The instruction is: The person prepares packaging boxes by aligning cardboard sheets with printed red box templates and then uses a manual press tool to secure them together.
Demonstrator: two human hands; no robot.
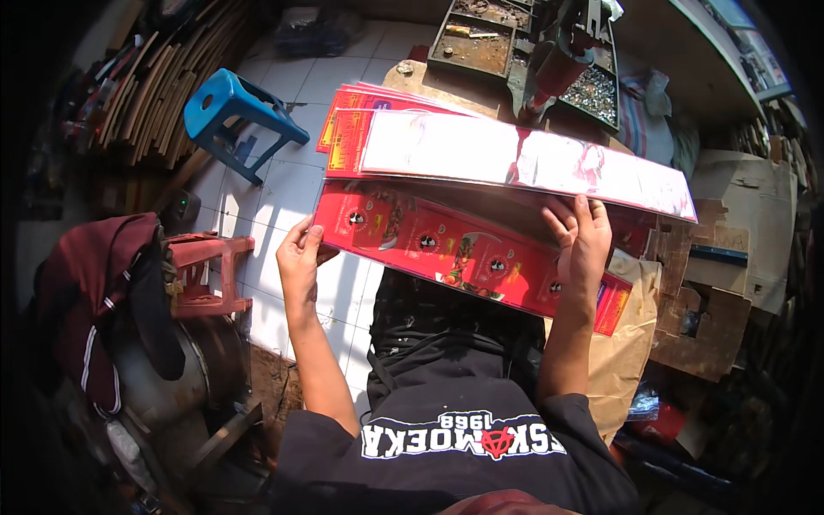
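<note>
A long red printed sheet (463, 256) with food pictures stretches across in front of me, slanting down to the right. My left hand (300, 257) pinches its left end between thumb and fingers. Toward its right end is my right hand (580, 239), fingers bent behind the sheet. The thumb and fingertips of that hand reach the lower edge of another long sheet (446, 146), whose face is bleached by glare. More red sheets (343, 120) lie beneath this upper one, fanned out at the left. What the right fingers grip is partly hidden.
Beyond the sheets, a wooden table (442, 93) bears metal trays (481, 53) of small parts and a red-and-dark machine (562, 69). A blue stool (236, 112) and a red stool (215, 266) draped with a maroon jacket (103, 257) stand left. Brown paper (631, 343) and cardboard (708, 330) lie right.
</note>
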